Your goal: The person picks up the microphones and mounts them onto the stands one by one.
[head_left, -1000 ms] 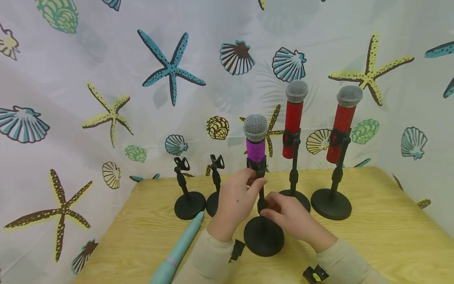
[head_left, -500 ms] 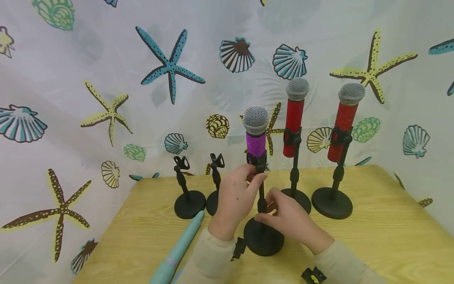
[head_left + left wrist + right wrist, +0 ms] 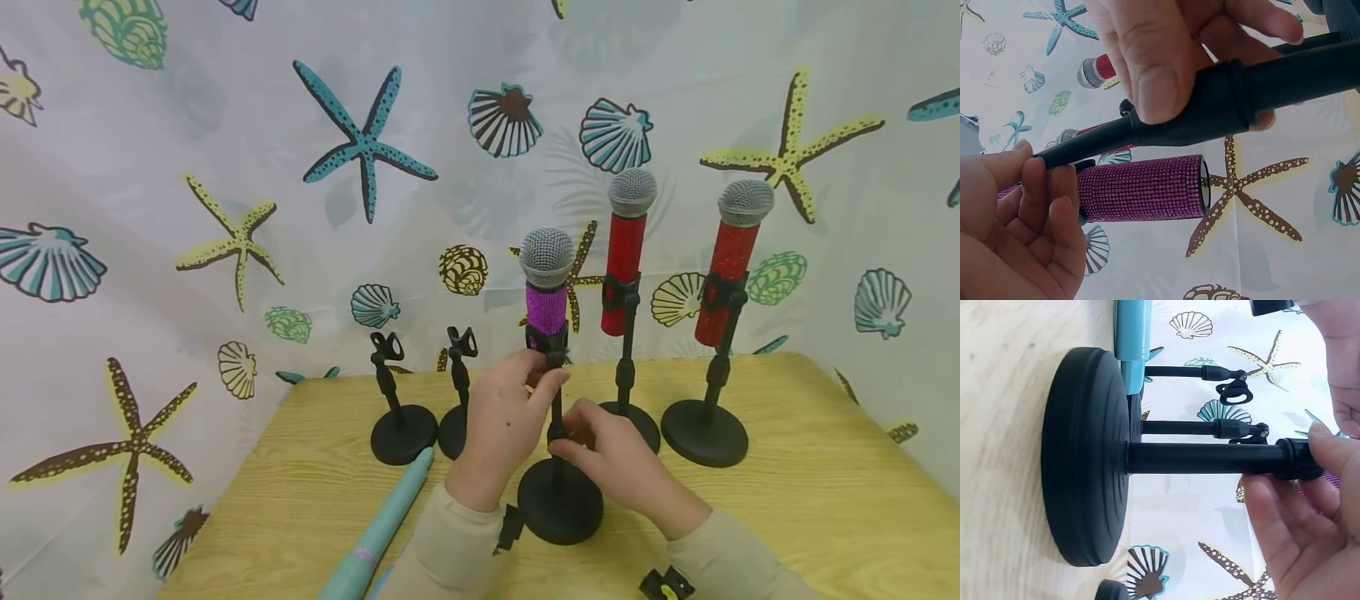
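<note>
A microphone with a silver mesh head and a glittery purple body (image 3: 546, 308) sits in the clip of a black desktop stand (image 3: 560, 502). My left hand (image 3: 502, 417) pinches the thin upper pole just below the clip, thumb against fingers. Lower down, my right hand (image 3: 622, 462) holds the collar (image 3: 1294, 456) at the middle of the stand between thumb and fingers. The left wrist view shows the right thumb lying along this collar, and the rhinestone-covered microphone body (image 3: 1144, 187) beneath the pole. The stand's round base rests on the wooden table.
Two stands with red microphones (image 3: 626, 250) (image 3: 726, 258) rise at the back right. Two more stands, their clips without microphones, (image 3: 402, 433) (image 3: 452, 429) are left of the hands. A tapered teal stick (image 3: 386, 517) lies beside the left sleeve. Shell-patterned cloth (image 3: 420, 75) hangs behind the table.
The purple microphone and my left hand have risen slightly against the base. My right thumb and fingers shifted round the collar and back. The other stands have stayed put.
</note>
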Available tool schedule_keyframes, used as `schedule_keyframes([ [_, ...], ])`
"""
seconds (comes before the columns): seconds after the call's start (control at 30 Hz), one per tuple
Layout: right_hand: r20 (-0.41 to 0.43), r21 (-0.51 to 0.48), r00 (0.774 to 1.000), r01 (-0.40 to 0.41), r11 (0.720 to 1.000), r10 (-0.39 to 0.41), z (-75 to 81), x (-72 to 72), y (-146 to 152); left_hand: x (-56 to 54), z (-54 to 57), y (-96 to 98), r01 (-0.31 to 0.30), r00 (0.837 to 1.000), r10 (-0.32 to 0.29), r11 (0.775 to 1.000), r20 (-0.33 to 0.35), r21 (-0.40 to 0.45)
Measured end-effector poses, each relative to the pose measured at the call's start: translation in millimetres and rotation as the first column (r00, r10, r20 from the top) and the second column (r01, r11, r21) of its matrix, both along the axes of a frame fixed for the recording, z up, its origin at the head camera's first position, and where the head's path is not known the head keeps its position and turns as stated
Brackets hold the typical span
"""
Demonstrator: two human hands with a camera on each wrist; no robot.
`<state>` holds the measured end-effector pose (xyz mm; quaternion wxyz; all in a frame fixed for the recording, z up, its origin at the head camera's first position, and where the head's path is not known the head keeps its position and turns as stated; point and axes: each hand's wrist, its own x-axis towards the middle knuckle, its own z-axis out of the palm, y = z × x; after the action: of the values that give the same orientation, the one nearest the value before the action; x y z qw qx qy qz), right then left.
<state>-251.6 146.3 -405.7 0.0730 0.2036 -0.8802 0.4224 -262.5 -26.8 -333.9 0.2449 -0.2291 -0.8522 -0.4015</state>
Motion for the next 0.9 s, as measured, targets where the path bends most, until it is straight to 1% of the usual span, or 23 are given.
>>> schedule_keyframes([
  [0.07,0.005,0.003,1.000,0.005,1.000,-0.005,-0.1,0.4,-0.8,0.3,-0.9,-0.2,-0.007,1.000,0.007,1.000,-0.005,-0.005],
  [0.13,-0.012,0.019,1.000,-0.005,1.000,0.005,1.2,1.5,-1.3,0.8,-1.3,-0.5,-0.008,1.000,0.008,1.000,-0.008,-0.006],
  [0.23,-0.071,0.048,0.997,-0.038,0.998,0.041,4.3,3.6,-1.7,1.0,-1.5,-0.3,-0.004,1.000,0.004,1.000,-0.008,0.000],
  [0.3,-0.103,0.060,0.994,-0.038,0.997,0.044,5.5,4.5,-2.1,0.8,-1.6,0.3,-0.001,1.000,0.001,1.000,-0.013,0.005],
  [0.37,-0.113,0.059,0.993,-0.016,0.998,0.023,5.5,5.0,-2.7,0.7,-1.8,1.2,0.001,1.000,-0.001,1.000,-0.023,0.006],
  [0.5,-0.076,0.027,0.996,0.048,0.999,-0.046,3.8,4.3,-3.7,0.4,-2.6,2.7,0.002,0.999,-0.002,1.000,-0.043,0.007],
  [0.6,-0.066,0.020,0.996,0.062,0.998,-0.061,4.3,4.5,-3.3,0.0,-3.7,2.7,0.003,0.999,-0.003,1.000,-0.048,0.007],
  [0.67,-0.085,0.022,0.995,0.055,0.998,-0.052,5.5,5.1,-2.1,0.0,-4.3,2.5,0.001,0.999,0.000,1.000,-0.048,0.009],
  [0.77,-0.133,0.038,0.991,0.022,0.999,-0.017,7.3,5.9,-0.8,-0.1,-4.9,2.1,0.001,0.999,0.000,1.000,-0.051,0.006],
  [0.9,-0.160,0.058,0.987,-0.001,0.998,0.011,7.7,4.4,-1.4,-0.9,-4.5,2.4,0.002,0.999,-0.002,1.000,-0.052,0.008],
])
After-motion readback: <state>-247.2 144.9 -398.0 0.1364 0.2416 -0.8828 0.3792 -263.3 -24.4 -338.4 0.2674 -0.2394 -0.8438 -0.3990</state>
